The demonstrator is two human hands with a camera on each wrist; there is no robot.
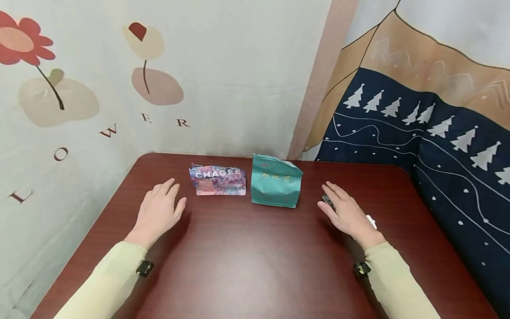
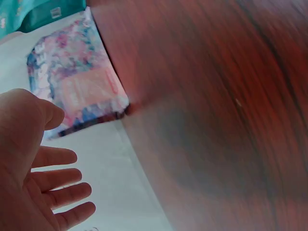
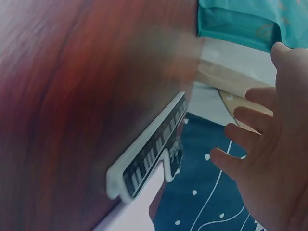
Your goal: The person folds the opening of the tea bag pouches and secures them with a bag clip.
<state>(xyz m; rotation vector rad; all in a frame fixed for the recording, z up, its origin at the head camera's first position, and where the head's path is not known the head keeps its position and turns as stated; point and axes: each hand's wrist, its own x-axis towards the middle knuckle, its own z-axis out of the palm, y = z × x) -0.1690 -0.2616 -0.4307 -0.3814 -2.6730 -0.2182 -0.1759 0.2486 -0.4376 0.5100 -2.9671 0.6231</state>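
My left hand (image 1: 157,213) is held over the left side of the table, fingers spread and holding nothing. Just right of it stands a colourful pouch (image 1: 221,181) marked CHAGEE, which also shows beyond the thumb in the left wrist view. A teal bag (image 1: 276,182) with a folded, uneven top stands upright beside the pouch. On the other side, my right hand (image 1: 348,215) hovers with loose, straight fingers and an empty palm. Partly hidden beneath it lies a long black bar with a white edge and pale stripes (image 3: 149,154). A plain white piece (image 3: 139,207) adjoins this bar.
The dark red wooden table (image 1: 243,261) reaches back to a pale curtain (image 1: 239,79) printed with flowers and letters. At the right, a navy cloth with white trees (image 1: 450,177) hangs along the table's edge. Both wrists wear small black devices.
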